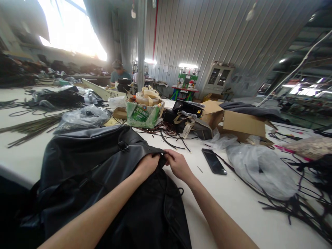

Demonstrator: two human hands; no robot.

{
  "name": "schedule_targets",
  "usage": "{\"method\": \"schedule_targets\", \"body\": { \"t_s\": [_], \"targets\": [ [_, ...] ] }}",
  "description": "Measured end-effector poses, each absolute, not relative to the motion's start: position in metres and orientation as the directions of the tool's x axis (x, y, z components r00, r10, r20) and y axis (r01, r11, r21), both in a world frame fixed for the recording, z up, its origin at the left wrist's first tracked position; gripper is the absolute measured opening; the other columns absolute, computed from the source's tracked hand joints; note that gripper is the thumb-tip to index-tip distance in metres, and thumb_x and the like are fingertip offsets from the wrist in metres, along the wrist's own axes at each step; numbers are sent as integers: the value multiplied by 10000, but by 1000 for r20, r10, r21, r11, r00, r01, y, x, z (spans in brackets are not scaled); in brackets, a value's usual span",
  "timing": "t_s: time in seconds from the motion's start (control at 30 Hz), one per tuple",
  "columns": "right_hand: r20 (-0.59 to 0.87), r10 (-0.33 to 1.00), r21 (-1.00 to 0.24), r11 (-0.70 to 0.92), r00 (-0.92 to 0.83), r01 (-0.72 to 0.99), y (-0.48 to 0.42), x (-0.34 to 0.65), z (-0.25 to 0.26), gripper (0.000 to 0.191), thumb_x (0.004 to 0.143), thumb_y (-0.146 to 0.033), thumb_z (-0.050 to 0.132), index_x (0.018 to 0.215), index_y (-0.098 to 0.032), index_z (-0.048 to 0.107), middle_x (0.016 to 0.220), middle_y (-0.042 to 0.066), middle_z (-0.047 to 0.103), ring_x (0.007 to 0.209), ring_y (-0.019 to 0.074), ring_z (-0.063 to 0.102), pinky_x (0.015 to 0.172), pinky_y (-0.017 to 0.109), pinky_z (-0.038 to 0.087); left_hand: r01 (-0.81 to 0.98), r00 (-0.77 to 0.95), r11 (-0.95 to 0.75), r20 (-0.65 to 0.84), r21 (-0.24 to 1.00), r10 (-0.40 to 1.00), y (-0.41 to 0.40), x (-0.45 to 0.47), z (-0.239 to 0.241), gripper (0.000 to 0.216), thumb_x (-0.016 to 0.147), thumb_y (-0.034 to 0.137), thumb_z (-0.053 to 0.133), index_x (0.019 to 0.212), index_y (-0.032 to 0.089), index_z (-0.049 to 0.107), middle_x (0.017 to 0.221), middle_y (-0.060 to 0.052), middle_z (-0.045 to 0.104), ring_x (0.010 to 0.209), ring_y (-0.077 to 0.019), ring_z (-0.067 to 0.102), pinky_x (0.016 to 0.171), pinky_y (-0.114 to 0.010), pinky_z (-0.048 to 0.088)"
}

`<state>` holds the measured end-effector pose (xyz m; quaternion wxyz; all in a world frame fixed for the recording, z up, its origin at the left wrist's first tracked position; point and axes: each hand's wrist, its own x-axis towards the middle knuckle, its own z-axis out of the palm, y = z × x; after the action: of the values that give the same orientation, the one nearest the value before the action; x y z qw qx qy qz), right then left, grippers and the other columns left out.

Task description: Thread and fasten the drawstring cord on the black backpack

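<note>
A large black bag (85, 152) of smooth, slightly shiny material lies on the white table in front of me. My left hand (149, 164) reaches under a fold at its upper right edge, fingers curled and gripping the material. Pinched at the same edge, just to the right, is my right hand (177, 164), thumb and fingertips closed on the bag's rim. A small bright dot shows at the rim between the two hands. Below them a thin black cord (178, 192) loops out over the bag. The fingertips of my left hand are partly hidden by the fabric.
A black phone (214, 161) lies right of my hands. Behind are a green box (142, 114) with rolled webbing, an open cardboard box (243, 124) and black cords. Clear plastic bags (261, 169) lie right. Another person (120, 73) sits further back.
</note>
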<state>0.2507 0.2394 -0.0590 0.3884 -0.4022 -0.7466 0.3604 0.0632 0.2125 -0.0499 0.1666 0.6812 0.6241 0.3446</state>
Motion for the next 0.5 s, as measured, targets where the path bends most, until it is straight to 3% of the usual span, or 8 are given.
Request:
{"method": "schedule_targets", "body": {
  "t_s": [0.27, 0.5],
  "targets": [
    [291, 879, -853, 418, -378, 314, 237, 251, -56, 337, 1033, -295, 539, 1219, -219, 809, 891, 31, 775, 736, 183, 695, 725, 310, 574, 619, -25, -135, 191, 774, 981, 211, 73, -41, 179, 1092, 172, 624, 1164, 158, 787, 1252, -117, 819, 1253, -257, 749, 1252, -516, 494],
    [283, 874, -858, 415, -395, 303, 238, 253, -58, 340, 1022, -261, 542, 1223, -216, 812, 921, 33, 783, 745, 176, 696, 736, 303, 570, 657, 6, -170, 220, 734, 975, 214, 72, -46, 186, 1078, 334, 687, 1110, 171, 769, 1249, -134, 790, 1256, -302, 713, 1195, -544, 511]
  ]
}}
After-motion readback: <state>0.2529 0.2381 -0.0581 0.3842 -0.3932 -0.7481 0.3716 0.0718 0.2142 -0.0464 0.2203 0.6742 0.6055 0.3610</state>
